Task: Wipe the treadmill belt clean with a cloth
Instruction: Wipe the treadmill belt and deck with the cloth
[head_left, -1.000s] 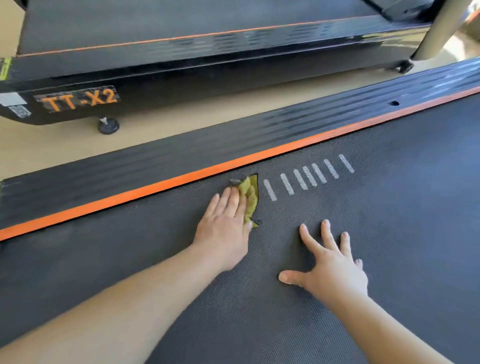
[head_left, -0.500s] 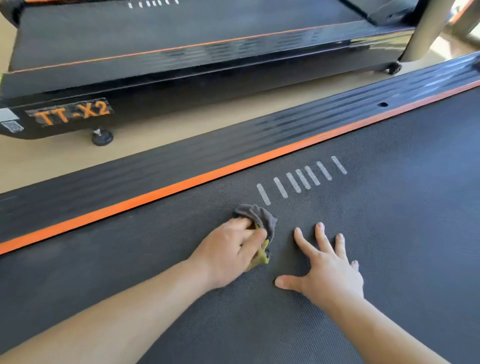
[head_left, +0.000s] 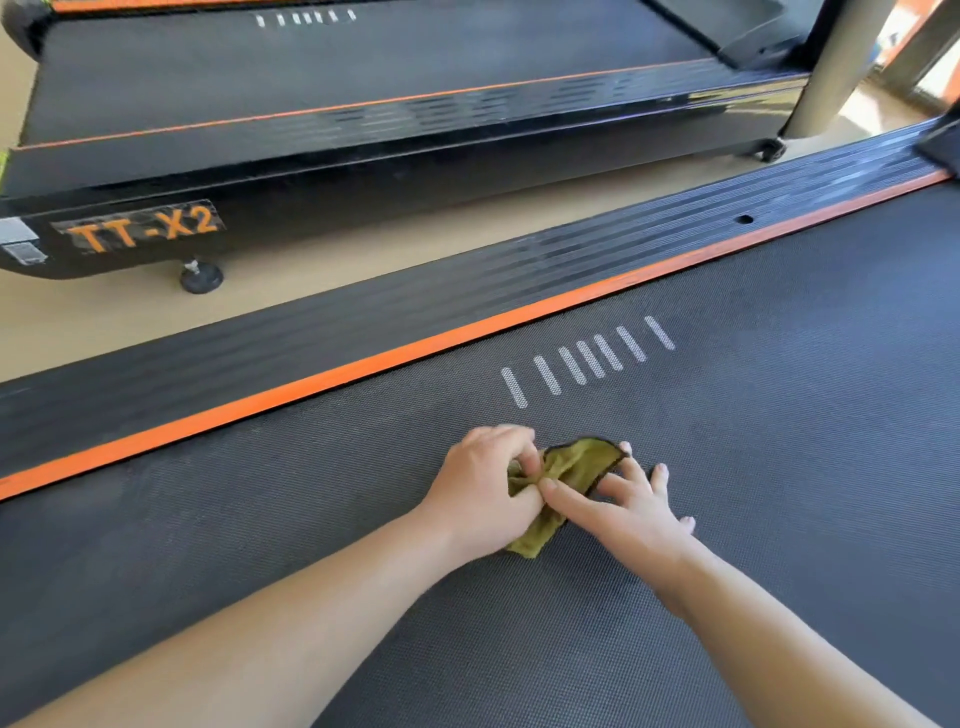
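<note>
A small olive-green cloth (head_left: 569, 462) with a dark edge lies bunched on the dark textured treadmill belt (head_left: 779, 415), in the middle of the view. My left hand (head_left: 480, 486) grips its left part with curled fingers. My right hand (head_left: 631, 506) lies on the belt just right of it, fingers spread, with the thumb and forefinger on the cloth's right part. Part of the cloth is hidden under both hands.
White dashes (head_left: 587, 361) mark the belt beyond the hands. An orange strip (head_left: 363, 366) and a black ribbed side rail (head_left: 311, 332) border the belt on the far side. A second treadmill marked TT-X2 (head_left: 145, 231) stands across a strip of beige floor (head_left: 363, 244).
My left hand has pulled the cloth back from the orange strip toward me and bunched it. My right hand has slid left from flat on the belt onto the cloth.
</note>
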